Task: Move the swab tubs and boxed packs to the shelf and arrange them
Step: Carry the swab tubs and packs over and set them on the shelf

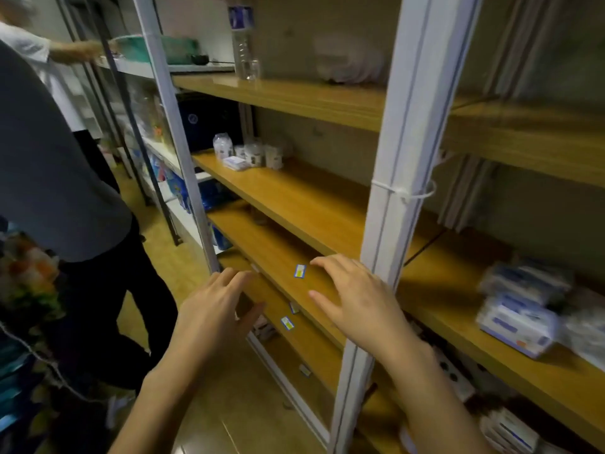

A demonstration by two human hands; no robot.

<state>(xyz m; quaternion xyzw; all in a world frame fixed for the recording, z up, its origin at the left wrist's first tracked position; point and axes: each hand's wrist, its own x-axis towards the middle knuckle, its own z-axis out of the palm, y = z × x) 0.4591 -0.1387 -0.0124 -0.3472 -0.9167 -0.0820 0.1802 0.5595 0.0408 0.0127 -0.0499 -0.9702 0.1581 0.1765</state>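
Note:
Several small swab tubs (pixel 258 154) and a flat boxed pack (pixel 235 163) stand at the far left end of a wooden shelf board (pixel 304 204). Both my hands hover empty in front of the shelf below it. My left hand (pixel 217 306) has its fingers relaxed and spread, near the shelf's front edge. My right hand (pixel 357 299) is also spread, over the edge of the lower wooden board (pixel 278 253) beside a blue-yellow price tag (pixel 299 271). Neither hand touches a tub or a pack.
A white metal upright (pixel 402 178) stands right by my right hand. White-blue packs (pixel 520 309) lie stacked on the shelf to the right. A water bottle (pixel 244 40) stands on the top board. A person in a grey shirt (pixel 55 178) stands close on the left.

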